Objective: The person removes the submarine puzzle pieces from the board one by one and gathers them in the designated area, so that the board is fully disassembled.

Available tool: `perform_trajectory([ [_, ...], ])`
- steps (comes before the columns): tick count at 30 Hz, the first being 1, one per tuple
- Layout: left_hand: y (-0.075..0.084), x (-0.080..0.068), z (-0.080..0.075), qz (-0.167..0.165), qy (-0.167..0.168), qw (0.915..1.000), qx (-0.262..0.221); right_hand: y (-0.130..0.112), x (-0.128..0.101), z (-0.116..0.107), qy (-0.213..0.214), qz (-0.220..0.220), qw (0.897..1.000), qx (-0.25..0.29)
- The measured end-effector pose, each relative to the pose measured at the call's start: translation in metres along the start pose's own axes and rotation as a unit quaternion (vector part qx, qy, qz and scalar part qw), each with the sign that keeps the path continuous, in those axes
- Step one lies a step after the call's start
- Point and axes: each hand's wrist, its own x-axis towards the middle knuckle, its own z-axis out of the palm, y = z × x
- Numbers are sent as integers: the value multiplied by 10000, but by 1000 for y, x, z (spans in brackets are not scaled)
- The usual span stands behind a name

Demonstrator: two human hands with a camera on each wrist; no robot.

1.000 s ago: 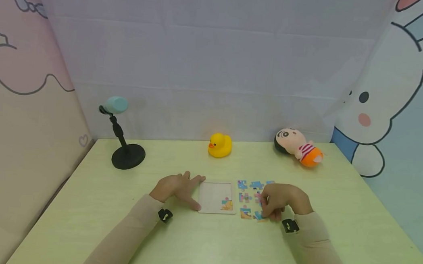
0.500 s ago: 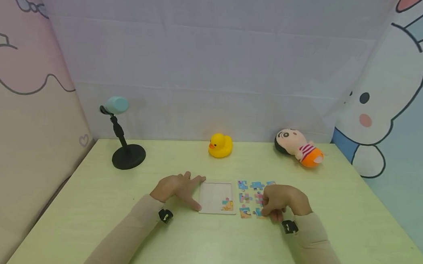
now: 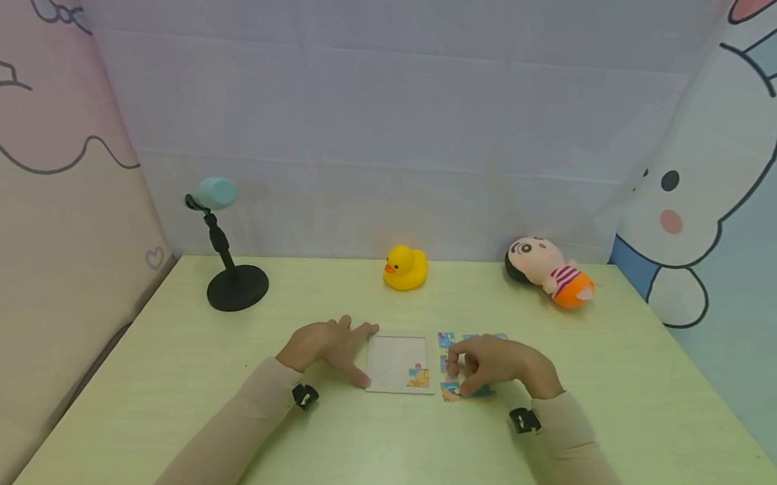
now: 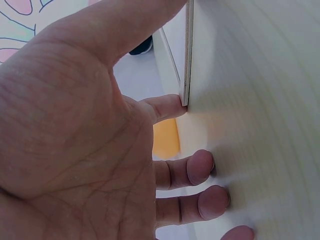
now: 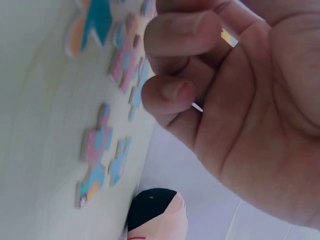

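My left hand [image 3: 325,346] spans the left side of a shallow square puzzle tray [image 3: 395,354], thumb at its near corner and index finger at its far corner. In the left wrist view, that index finger touches the board edge [image 4: 188,65]. A joined bit of picture [image 3: 418,377] fills the tray's lower right corner. To the right, my right hand [image 3: 498,360] hovers over loose jigsaw pieces [image 3: 445,339], thumb and index finger apart above the near-left piece [image 3: 450,393]. In the right wrist view, the other fingers bend loosely beside several pieces [image 5: 97,142]; thumb and index tips are hidden there.
A yellow rubber duck [image 3: 405,269] stands at the back middle. Behind to the right lies a doll [image 3: 550,271] in a striped top. A black stand [image 3: 237,288] with a pale green head is at the back left. Printed walls border the table.
My right hand has moved left, from the right-hand pieces to above the left ones, and its thumb and index finger have spread. The left hand stays at the tray.
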Motion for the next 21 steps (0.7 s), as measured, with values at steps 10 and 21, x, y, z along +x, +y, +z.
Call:
perform_trajectory([
  [10,1,1,-1,-22,-50,10000,29,-5,10,12,18,-173,9996,-210],
  [21,-1,4,1,-41,-37,10000,39,-8,25,22,264,-323,9988,-266],
])
